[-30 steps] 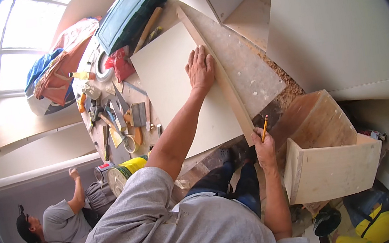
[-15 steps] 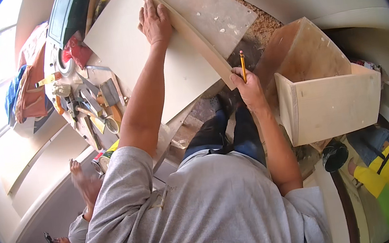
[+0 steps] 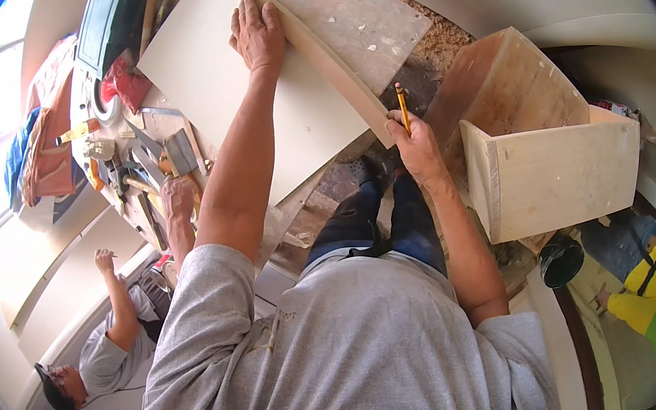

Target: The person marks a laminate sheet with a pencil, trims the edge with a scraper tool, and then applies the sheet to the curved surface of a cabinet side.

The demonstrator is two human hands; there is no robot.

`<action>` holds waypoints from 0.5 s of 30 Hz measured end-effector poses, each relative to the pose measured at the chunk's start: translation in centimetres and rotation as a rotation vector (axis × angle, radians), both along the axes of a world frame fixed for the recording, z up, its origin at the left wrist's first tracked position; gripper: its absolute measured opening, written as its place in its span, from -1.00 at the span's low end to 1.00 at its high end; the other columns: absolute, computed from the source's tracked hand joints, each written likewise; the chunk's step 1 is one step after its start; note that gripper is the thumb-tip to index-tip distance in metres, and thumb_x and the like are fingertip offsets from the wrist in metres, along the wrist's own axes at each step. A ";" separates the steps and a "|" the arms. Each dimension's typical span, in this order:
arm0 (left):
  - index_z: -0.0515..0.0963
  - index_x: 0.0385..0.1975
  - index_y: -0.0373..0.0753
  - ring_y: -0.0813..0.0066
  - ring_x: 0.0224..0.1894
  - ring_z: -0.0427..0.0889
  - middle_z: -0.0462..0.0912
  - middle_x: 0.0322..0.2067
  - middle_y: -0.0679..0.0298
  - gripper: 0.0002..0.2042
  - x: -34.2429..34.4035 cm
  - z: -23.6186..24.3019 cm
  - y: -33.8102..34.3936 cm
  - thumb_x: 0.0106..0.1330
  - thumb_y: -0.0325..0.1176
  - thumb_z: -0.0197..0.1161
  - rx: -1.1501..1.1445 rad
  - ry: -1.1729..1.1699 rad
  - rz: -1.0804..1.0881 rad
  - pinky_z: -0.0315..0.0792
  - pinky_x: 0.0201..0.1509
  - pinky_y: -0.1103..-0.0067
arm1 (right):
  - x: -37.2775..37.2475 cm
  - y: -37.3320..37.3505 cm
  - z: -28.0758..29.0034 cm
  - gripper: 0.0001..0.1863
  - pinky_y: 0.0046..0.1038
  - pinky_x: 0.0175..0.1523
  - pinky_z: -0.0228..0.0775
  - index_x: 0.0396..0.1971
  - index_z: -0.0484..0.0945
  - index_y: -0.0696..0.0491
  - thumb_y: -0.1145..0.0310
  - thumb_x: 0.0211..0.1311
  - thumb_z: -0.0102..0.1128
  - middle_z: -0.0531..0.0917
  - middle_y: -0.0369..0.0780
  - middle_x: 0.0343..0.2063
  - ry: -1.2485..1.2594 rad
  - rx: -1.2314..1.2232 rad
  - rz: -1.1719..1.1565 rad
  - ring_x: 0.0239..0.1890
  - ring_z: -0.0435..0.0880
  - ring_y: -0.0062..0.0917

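Note:
My left hand (image 3: 259, 40) lies with fingers extended on a pale rectangular board (image 3: 319, 128), beside a long narrow wooden strip (image 3: 338, 72) along its edge. My right hand (image 3: 419, 149) grips the lower end of that strip and also holds a yellow pencil (image 3: 402, 104) upright between its fingers. The board rests on a worn, dusty work surface (image 3: 370, 15), next to assorted hand tools.
A green case (image 3: 94, 37), red bag (image 3: 125, 86) and several tools (image 3: 179, 156) occupy the bench's left. An open plywood box (image 3: 562, 180) stands at right. A co-worker's hand (image 3: 177, 197) reaches among the tools; other people (image 3: 119, 337) (image 3: 655, 300) are at lower left and right.
The view has shifted, so the board appears higher and further left than a second ago. A co-worker's hand has come in among the tools. My hands keep their hold and placement.

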State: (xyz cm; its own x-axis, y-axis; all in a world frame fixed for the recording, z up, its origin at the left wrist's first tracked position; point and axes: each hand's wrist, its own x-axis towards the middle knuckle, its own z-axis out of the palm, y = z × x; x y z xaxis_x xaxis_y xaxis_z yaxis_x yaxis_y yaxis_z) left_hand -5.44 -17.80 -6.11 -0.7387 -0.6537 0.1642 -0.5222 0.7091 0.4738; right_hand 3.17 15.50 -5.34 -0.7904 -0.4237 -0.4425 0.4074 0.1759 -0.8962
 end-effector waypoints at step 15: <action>0.27 0.49 -0.17 0.08 0.53 0.18 0.35 0.45 0.14 -0.38 -0.2 0.7 -0.2 0.54 0.05 -0.06 -0.034 0.003 0.009 0.02 0.54 0.13 | -1.3 0.0 1.0 -0.70 -0.49 -0.23 0.40 -0.08 0.61 0.27 0.30 0.46 0.21 0.57 -0.29 -0.45 0.075 0.021 0.086 -0.38 0.48 -0.63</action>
State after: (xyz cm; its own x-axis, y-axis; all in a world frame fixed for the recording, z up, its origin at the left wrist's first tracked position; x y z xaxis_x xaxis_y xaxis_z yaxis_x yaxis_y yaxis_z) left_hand -5.62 -17.96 -5.40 -0.7325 -0.6541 0.1887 -0.5268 0.7201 0.4516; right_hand 1.88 15.52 -4.33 -0.7825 -0.4829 -0.3930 0.3220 0.2264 -0.9193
